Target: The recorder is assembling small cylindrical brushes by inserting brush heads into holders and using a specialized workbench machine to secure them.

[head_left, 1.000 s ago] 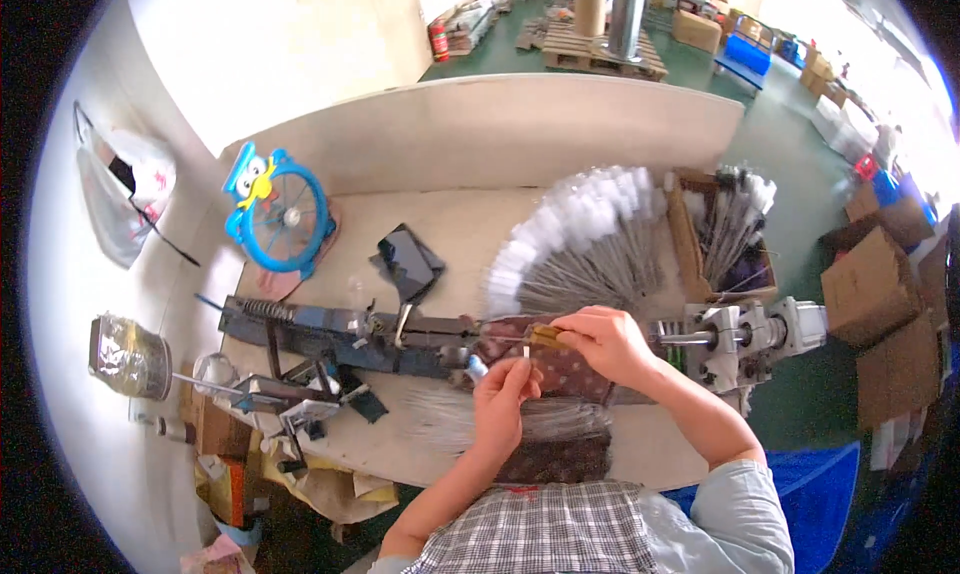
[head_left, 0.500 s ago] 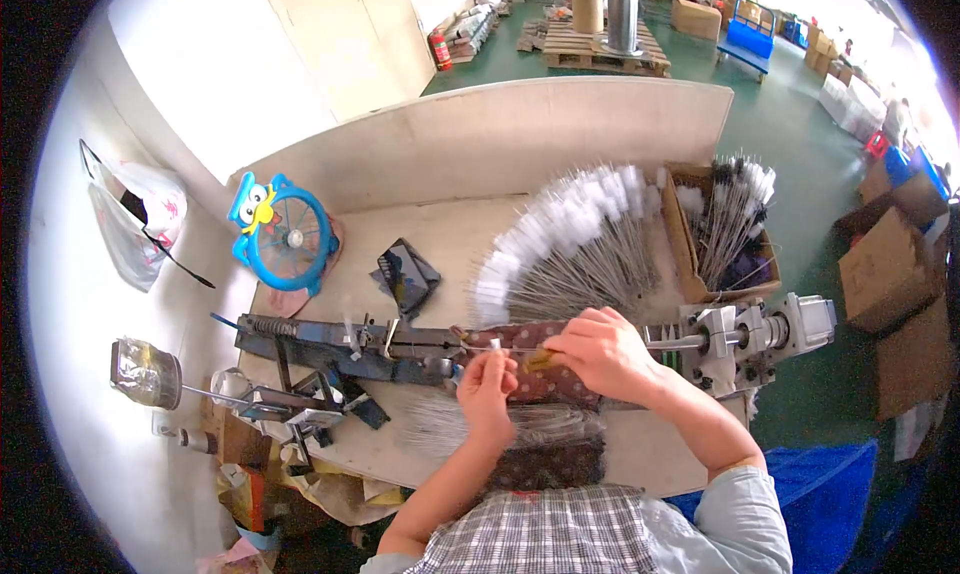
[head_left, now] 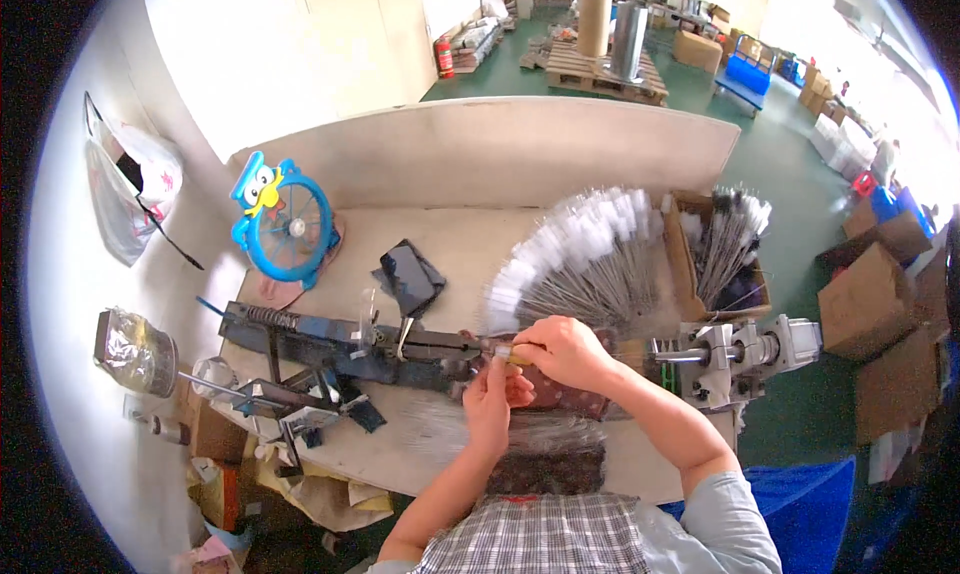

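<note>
My left hand (head_left: 488, 404) is closed, its fingertips pinching a small white piece (head_left: 502, 352) whose kind I cannot make out. Right against it, my right hand (head_left: 568, 356) is closed on a small yellow piece (head_left: 518, 359), mostly hidden by the fingers. Both hands meet above a dark red spotted cloth (head_left: 560, 394), beside the long dark metal bar (head_left: 330, 346) of a bench fixture. Beyond them, many white-bristled wire brushes (head_left: 570, 244) lie fanned out. Thin wire stems (head_left: 540, 429) lie in a bundle near my body.
To the right stand a motor-driven clamp (head_left: 740, 352) and a cardboard box (head_left: 690, 274) of brushes. A blue cartoon fan (head_left: 290, 224) and a dark folded pouch (head_left: 410, 279) sit at the left back. A low panel (head_left: 480, 154) borders the far side; a lamp-like fixture (head_left: 135, 352) juts in at left.
My right hand has moved left with the yellow piece, up against my left fingertips. The pinched white piece remains in my left hand. The whole view has shifted slightly.
</note>
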The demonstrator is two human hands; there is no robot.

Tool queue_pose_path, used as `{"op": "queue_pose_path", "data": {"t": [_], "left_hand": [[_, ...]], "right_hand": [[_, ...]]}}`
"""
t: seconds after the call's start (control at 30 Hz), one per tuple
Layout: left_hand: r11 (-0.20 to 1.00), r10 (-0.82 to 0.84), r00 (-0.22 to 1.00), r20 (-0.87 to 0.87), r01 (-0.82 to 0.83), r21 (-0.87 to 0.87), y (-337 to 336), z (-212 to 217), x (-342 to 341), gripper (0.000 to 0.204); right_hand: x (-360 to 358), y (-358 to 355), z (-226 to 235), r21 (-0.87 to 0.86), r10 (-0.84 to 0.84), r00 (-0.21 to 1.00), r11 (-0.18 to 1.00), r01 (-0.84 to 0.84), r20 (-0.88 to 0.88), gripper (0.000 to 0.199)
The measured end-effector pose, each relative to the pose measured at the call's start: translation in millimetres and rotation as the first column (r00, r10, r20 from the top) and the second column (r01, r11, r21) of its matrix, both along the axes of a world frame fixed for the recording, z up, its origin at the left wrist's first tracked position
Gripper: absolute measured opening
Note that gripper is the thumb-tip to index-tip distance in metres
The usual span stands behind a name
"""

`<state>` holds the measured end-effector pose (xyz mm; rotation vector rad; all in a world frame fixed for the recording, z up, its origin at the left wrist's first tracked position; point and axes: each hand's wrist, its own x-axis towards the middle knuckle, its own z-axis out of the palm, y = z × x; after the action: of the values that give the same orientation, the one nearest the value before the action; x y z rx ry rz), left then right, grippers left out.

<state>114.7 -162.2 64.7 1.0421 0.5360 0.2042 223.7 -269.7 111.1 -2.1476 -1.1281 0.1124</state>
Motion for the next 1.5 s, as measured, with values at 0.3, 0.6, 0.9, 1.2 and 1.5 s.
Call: {"op": "queue_pose_path", "data": {"t": [0.3,0.6,0.9,1.2,1.5], "left_hand": [[0.911,0.127,0.983,0.131,-0.063,-0.406,1,0,9,0.04],[0.885,0.246,0.957,0.155,-0.157,-0.438,-9,-8,12,0.008],[0.931,0.241,0.962,0.128,-0.192,-0.311,-16,12,14,0.004],[0.92,0.213,0.961,0.177,-0.136,-0.367,-8,-1,10,0.008],[0.828,0.267,0.954,0.134,-0.156,-0.538,-6,6,9,0.016]], "right_hand": [[-32,8,6,0.068,-0.154,0.952,0.988,0.14,0.263,0.029],[-27,-1,-5,0.215,-0.192,0.896,0.97,0.112,0.4,0.027],[-21,-20,-7,0.202,-0.127,0.923,0.978,0.055,0.363,0.026],[-25,-5,-1,0.177,-0.108,0.934,0.983,0.049,0.341,0.024],[-30,7,0,0.178,-0.119,0.928,0.982,0.058,0.353,0.025]]}}
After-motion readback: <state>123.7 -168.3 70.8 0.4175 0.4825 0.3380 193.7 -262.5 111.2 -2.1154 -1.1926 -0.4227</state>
